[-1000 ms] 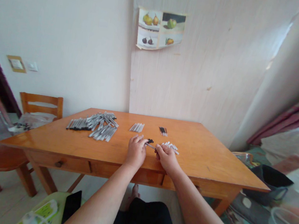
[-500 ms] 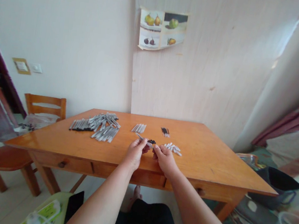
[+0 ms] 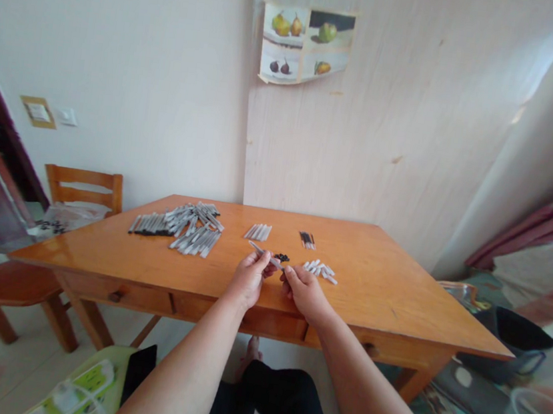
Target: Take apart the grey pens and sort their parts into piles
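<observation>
Above the front part of the table, my left hand (image 3: 248, 279) is closed around a slim pale pen (image 3: 255, 247), whose one end sticks out to the upper left. My right hand (image 3: 307, 294) pinches at the pen's lower right end; what exactly sits between those fingertips is hidden. Just behind the hands lies a small heap of black pieces (image 3: 281, 257), perhaps pen tips. White cap-like tubes (image 3: 320, 269) are scattered to the right of my right hand. Farther back are a row of clear pen barrels (image 3: 258, 231) and a bundle of thin dark refills (image 3: 307, 240).
A large pile of grey pens (image 3: 193, 227) covers the table's left rear. The wooden table (image 3: 387, 288) has drawers along its front edge. A wooden chair (image 3: 82, 186) stands at the left, a black bin (image 3: 512, 337) at the right. Fruit pictures (image 3: 306, 46) hang on the wall.
The view has tipped down a little. Both hands stay together on the pen, which shows slightly more between them; the piles on the table look the same.
</observation>
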Motion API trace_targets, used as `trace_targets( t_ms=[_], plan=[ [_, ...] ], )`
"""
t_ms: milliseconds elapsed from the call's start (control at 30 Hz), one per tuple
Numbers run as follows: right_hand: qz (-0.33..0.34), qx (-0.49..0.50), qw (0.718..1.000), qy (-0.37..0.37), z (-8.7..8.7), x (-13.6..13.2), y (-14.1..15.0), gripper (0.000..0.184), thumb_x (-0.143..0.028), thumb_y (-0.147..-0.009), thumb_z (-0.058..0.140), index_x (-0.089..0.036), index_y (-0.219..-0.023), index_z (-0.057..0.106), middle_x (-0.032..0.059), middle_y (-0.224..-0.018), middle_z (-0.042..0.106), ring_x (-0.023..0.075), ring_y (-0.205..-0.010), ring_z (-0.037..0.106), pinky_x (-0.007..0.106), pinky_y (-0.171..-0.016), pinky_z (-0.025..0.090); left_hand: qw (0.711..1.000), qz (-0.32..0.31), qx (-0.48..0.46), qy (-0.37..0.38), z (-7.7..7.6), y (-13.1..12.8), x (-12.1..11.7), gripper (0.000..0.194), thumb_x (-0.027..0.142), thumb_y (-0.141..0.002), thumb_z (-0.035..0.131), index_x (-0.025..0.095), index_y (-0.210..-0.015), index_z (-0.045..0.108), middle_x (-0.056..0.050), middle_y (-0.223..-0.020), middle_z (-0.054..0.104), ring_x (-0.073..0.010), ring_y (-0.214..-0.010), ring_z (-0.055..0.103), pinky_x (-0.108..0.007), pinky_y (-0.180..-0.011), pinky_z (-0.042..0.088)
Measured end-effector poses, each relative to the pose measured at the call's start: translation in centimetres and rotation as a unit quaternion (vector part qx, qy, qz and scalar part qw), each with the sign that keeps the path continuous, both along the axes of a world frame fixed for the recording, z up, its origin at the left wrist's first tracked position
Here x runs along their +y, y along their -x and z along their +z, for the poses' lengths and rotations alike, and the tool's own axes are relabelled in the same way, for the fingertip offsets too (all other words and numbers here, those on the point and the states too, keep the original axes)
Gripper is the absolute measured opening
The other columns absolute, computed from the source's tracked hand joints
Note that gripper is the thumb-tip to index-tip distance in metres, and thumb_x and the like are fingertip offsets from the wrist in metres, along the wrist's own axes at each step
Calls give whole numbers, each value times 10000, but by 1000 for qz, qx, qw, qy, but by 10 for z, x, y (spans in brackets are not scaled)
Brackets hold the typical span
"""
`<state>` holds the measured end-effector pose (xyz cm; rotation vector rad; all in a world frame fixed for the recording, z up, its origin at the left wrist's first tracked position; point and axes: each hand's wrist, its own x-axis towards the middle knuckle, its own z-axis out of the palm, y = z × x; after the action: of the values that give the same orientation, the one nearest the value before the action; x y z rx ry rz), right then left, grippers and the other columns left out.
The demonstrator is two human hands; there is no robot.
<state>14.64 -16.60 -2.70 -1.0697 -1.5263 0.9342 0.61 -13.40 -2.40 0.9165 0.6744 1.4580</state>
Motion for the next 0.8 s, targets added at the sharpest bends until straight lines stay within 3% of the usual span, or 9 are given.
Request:
trace_targets(
  t_ms=[267, 500, 700, 800],
  plan=[
    [-13, -16, 1000, -21, -2, -1, -2, 381, -530, -896, 456, -195, -732, 535, -14, -559, 563, 116, -501, 464, 239, -491, 340, 1000, 14, 21, 11, 0, -1, 2, 377, 457, -671, 791, 162, -796, 592, -40, -724, 687, -121, -638, 618, -248, -648, 439],
    [-70, -42, 993, -85, -5, 0, 0, 257, -450, -829, 563, -198, -786, 550, -24, -630, 543, 122, -563, 443, 248, -535, 348, 999, 39, 26, 17, -1, -2, 5, 406, 464, -637, 813, 166, -761, 568, -13, -668, 653, -104, -591, 591, -232, -607, 421],
    [-58, -59, 996, -41, -5, 1, 1, 380, -494, -917, 425, -191, -751, 584, 8, -603, 589, 140, -553, 505, 260, -537, 373, 999, 40, 18, 10, -2, -1, 5, 392, 463, -658, 800, 165, -756, 566, -11, -666, 648, -96, -592, 582, -229, -612, 421],
    [-56, -84, 994, -51, -6, 2, 1, 360, -477, -908, 447, -196, -726, 580, 4, -593, 595, 135, -536, 499, 257, -529, 360, 999, 46, 13, 14, -2, 0, 5, 387, 449, -652, 807, 168, -758, 563, -2, -655, 641, -91, -586, 577, -222, -606, 410]
  ],
)
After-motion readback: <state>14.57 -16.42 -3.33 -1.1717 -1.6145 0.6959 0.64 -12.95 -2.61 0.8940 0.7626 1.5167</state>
